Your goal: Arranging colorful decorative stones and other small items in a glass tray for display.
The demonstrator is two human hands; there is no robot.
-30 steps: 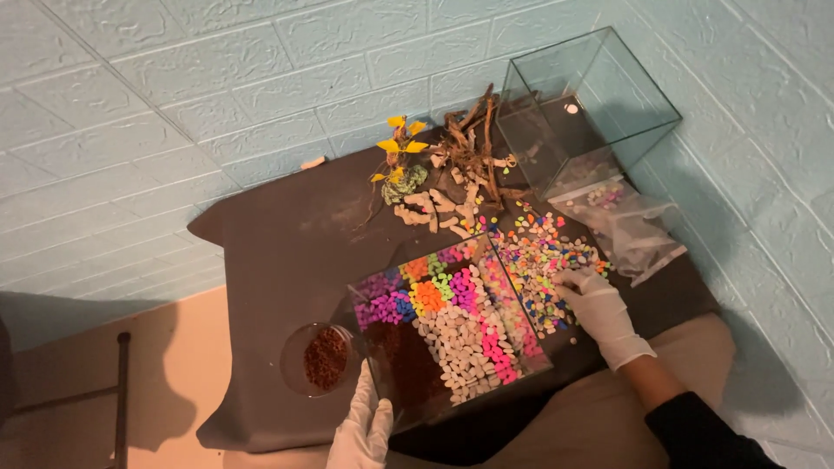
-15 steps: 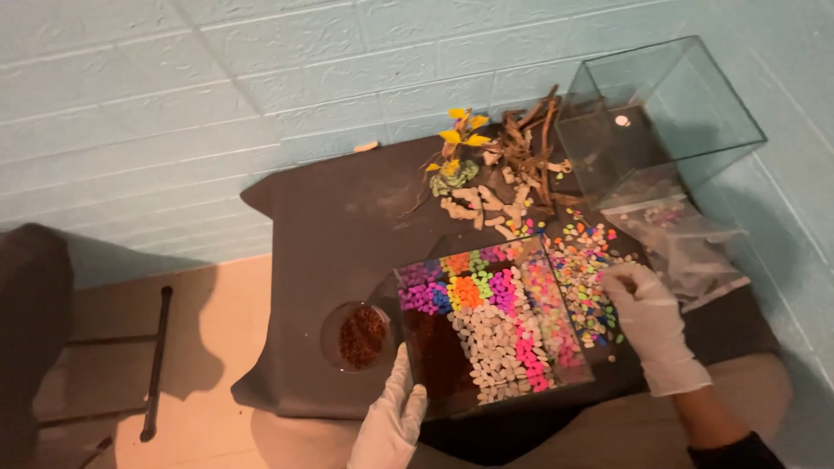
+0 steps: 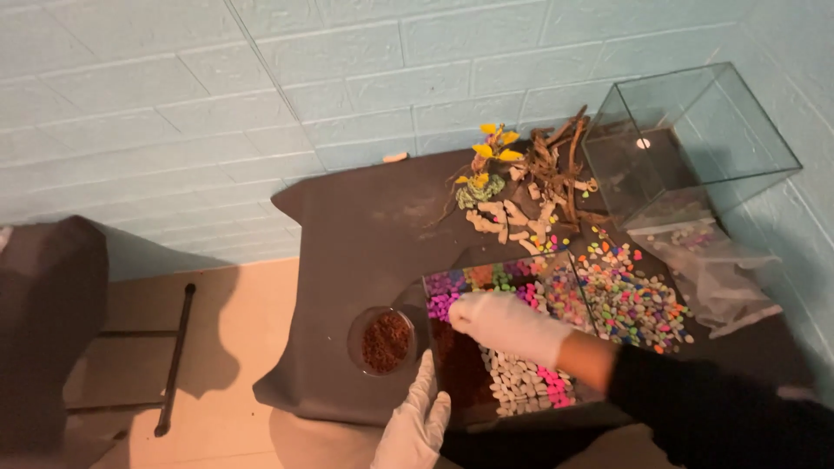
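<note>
Steadying glass tray edge, left hand flat-open | right hand lower centre over coloured pebbles, grip unclear | spread gently, evenly

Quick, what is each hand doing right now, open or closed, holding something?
Left hand: gloved, open, fingers flat against the near side of the glass tank; grasps nothing.
Right hand: gloved, reaching over the tank, curled; whether it holds anything cannot be told.

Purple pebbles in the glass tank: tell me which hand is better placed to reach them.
Right hand: it is already over the glass tank, beside the purple pebbles. Left hand is at the tank's near wall.
</note>
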